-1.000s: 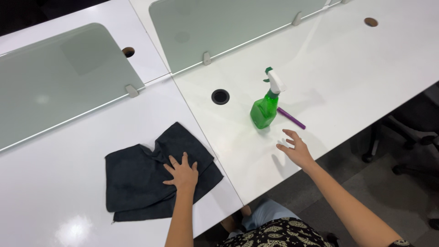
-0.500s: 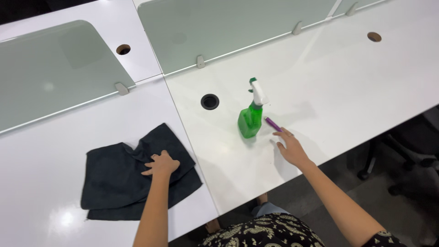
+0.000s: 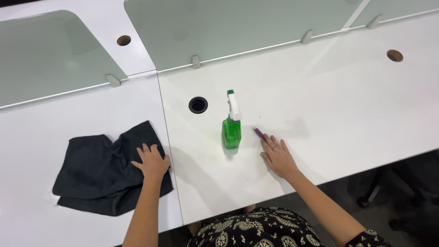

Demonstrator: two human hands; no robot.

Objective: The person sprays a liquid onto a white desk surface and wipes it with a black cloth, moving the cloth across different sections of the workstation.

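Head view: 2 bare hands are seen laid on a white desk [image 3: 320, 114] made of 2 adjoining tops. The left hand [image 3: 152, 161] is pressed flat on a dark cloth [image 3: 98, 174], its fingers [image 3: 145, 151] spread and released, nothing being clenched; the cloth is crumpled under the palm and spreads out to the left of and below those fingers, with its right edge lying just beside the seam between the 2 tops.

The right hand [image 3: 278, 158] is laid palm down on the right top, fingers [image 3: 270, 144] stretched out and loose, nothing being grasped. A thin purple pen [image 3: 259, 132] is found just beyond the fingertips; whether it is touched by them cannot be told. A green spray bottle [image 3: 232, 123] with a white trigger head is stood upright just to the left of the right fingers, apart from them, between the 2 hands and nearer the right.

Beyond the bottle, up and to the left of the right fingers, a round black cable hole [image 3: 198, 104] is set in the top. Frosted glass dividers [image 3: 238, 27] are fixed along the far edge, well apart from both hands. A patterned black and white garment [image 3: 256, 228] is visible at the lower edge.
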